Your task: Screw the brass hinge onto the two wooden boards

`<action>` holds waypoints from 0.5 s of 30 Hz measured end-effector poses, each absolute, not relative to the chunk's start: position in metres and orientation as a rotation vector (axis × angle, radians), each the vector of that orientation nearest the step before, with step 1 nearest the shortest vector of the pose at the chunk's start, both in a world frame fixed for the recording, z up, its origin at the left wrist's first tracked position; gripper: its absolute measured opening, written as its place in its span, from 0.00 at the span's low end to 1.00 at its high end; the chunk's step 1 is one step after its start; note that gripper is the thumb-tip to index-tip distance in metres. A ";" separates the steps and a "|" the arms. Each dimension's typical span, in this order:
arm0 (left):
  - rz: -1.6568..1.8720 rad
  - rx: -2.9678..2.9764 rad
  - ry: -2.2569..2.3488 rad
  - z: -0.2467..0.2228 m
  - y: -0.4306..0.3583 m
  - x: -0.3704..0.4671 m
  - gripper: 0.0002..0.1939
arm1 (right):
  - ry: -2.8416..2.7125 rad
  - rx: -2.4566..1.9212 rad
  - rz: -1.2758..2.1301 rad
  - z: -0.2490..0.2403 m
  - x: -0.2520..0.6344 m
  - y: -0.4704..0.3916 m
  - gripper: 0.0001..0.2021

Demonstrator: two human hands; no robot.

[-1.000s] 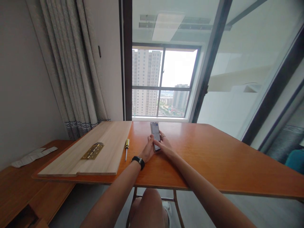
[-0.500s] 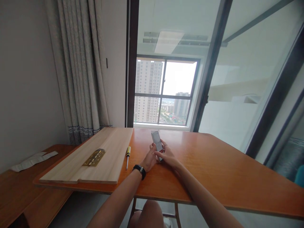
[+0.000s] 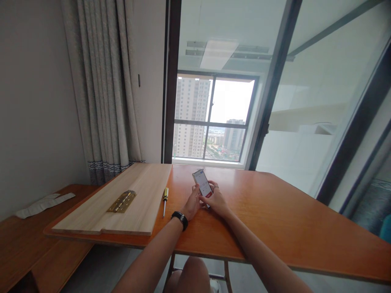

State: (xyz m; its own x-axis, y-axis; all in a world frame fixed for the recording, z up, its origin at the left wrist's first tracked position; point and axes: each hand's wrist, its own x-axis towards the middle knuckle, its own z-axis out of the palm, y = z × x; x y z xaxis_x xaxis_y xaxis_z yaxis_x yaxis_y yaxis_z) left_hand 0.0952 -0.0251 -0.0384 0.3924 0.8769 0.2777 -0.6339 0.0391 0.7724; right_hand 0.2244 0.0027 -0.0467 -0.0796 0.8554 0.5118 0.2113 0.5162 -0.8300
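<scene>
Off-white, a creased strip (image 3: pixel 45 204) is lying on a lower brown wooden surface (image 3: pixel 18 228) at the far left, too plain to tell whether paper or cloth. A grey curtain (image 3: pixel 104 89) with a dark patterned hem is hanging behind the table. To its right, a pale wooden board (image 3: pixel 143 195) is lying flat on the orange-brown table (image 3: pixel 275 215), bearing a small fanned group of brass hinges (image 3: pixel 122 202) with holes showing in their plates. Just beside the board's right edge, a screwdriver (image 3: pixel 165 199) is resting on the table, its yellow-and-black handle pointing away and its shaft towards the person. A black wristband (image 3: pixel 179 219) is circling the left wrist. The left hand (image 3: pixel 192 205) is gripping the phone (image 3: pixel 203 183) from its left side, fingers curled and thumb along the edge. The phone is sitting between both hands over the middle of the table, slanting with its top to the left; its slim screen is glowing whitish, with dark characters across the middle and a red patch low down. The right hand (image 3: pixel 219 200) is closing around its right side, the thumb reaching over the lower screen.
</scene>
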 end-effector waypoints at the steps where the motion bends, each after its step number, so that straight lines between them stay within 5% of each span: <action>1: 1.181 0.994 0.303 -0.038 -0.025 0.095 0.32 | -1.594 -0.945 0.681 -0.047 0.225 0.003 0.37; 15: 1.215 0.985 0.307 -0.043 -0.018 0.097 0.34 | -1.655 -1.065 0.469 -0.039 0.223 -0.014 0.37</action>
State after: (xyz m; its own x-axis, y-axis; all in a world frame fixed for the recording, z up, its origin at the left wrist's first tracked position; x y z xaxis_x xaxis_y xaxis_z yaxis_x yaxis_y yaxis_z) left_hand 0.0971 -0.0183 -0.0427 0.3678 0.8837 0.2895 -0.6403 0.0149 0.7680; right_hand 0.2228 -0.0137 -0.0394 -0.0394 0.8273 0.5604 0.4100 0.5248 -0.7459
